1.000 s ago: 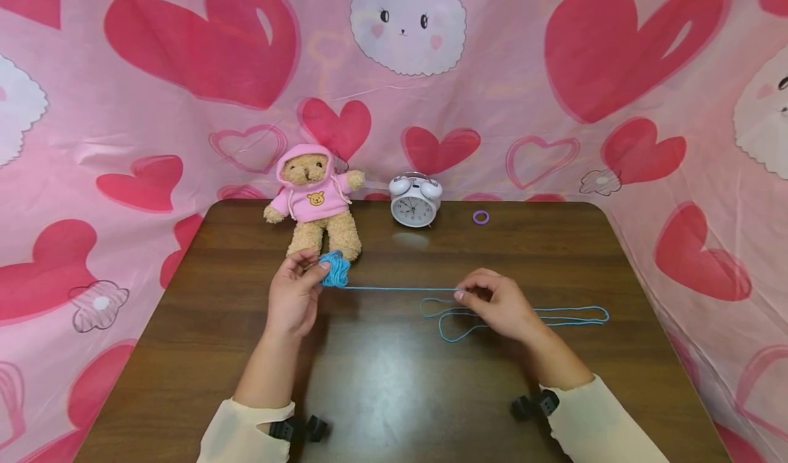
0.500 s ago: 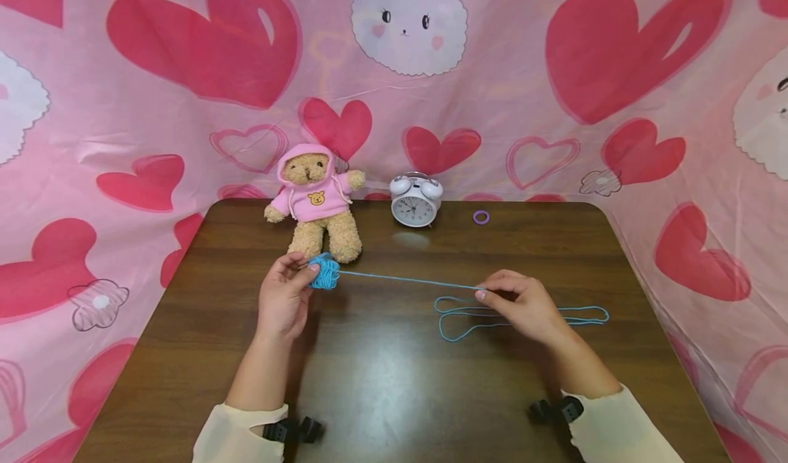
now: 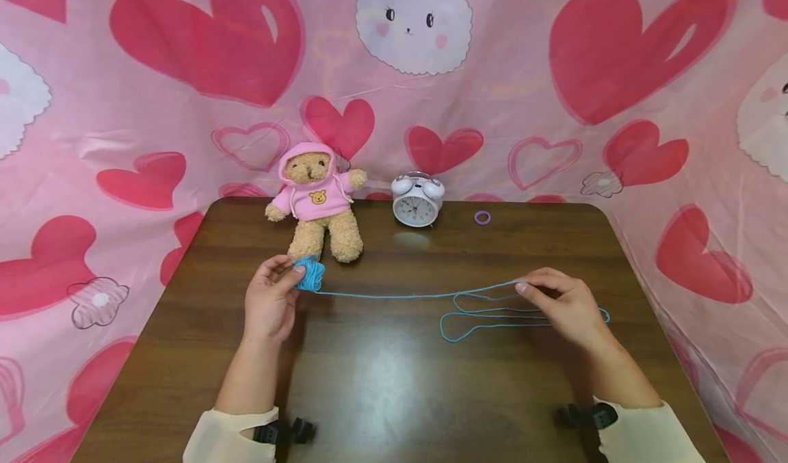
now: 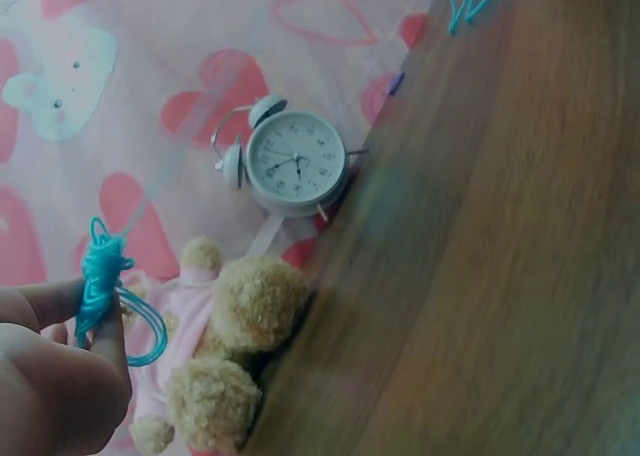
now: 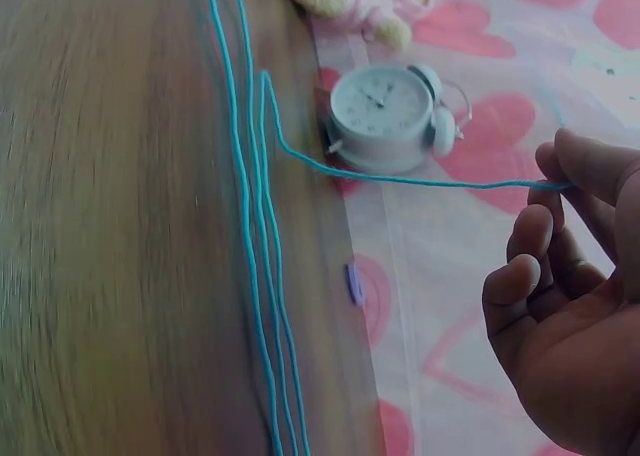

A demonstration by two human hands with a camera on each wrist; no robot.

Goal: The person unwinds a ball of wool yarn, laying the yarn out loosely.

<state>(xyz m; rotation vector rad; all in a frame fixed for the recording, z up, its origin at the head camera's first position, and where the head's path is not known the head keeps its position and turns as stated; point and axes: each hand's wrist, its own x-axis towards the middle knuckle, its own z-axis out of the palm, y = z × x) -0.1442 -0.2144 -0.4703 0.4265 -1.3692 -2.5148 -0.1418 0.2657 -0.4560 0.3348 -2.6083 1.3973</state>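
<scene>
My left hand (image 3: 271, 302) pinches a small bundle of blue yarn (image 3: 310, 274) between thumb and fingers, above the table in front of the teddy bear's feet. In the left wrist view the wound bundle (image 4: 100, 276) shows loose loops hanging from it. A strand (image 3: 388, 297) runs from the bundle across to my right hand (image 3: 566, 306), which pinches it between thumb and forefinger. Below the right hand, loose yarn (image 3: 474, 327) lies on the table in long loops. The right wrist view shows the pinched strand (image 5: 440, 183) and the looped lengths side by side.
A teddy bear (image 3: 317, 200) in a pink hoodie sits at the back left of the brown table (image 3: 382, 388). Right of it stands a white alarm clock (image 3: 416, 202), then a small purple ring (image 3: 482, 217). A pink heart-patterned cloth (image 3: 492, 73) hangs behind.
My right hand has moved to the right with the pinched strand, and my left hand slightly left with the bundle. The strand between them has grown longer.
</scene>
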